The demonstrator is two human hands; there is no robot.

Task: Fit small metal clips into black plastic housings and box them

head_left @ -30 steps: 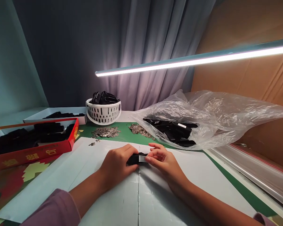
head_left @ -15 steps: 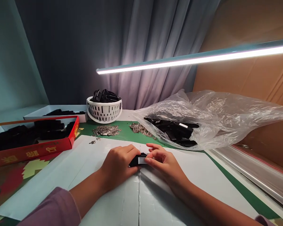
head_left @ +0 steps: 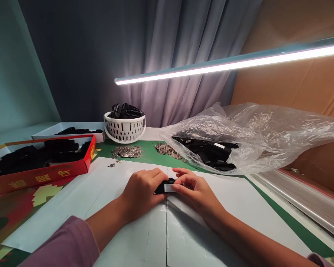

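Note:
My left hand point(head_left: 143, 189) is wrapped round the left end of a small black plastic part point(head_left: 160, 188), which lies low over the white sheet point(head_left: 128, 237). A white label point(head_left: 169, 188) shows on the side of the part facing me. At the part's right end, my right hand point(head_left: 193, 189) pinches with thumb and forefinger, the thumb touching the label's edge. Its other fingers are curled above. What may sit between these fingertips is hidden. Beyond my hands lie two piles of small metal pieces point(head_left: 128, 151), point(head_left: 169, 150).
At the left stand a red box point(head_left: 72, 171) and a white box point(head_left: 100, 137), both with black parts. A white basket point(head_left: 125, 129) of black parts stands behind. At the right, a clear plastic bag point(head_left: 256, 148) holds more. A lit tube lamp point(head_left: 211, 69) hangs above.
The whole view has shifted slightly, so things appear a little higher and further right. My hands keep nearly the same hold on the black plastic part.

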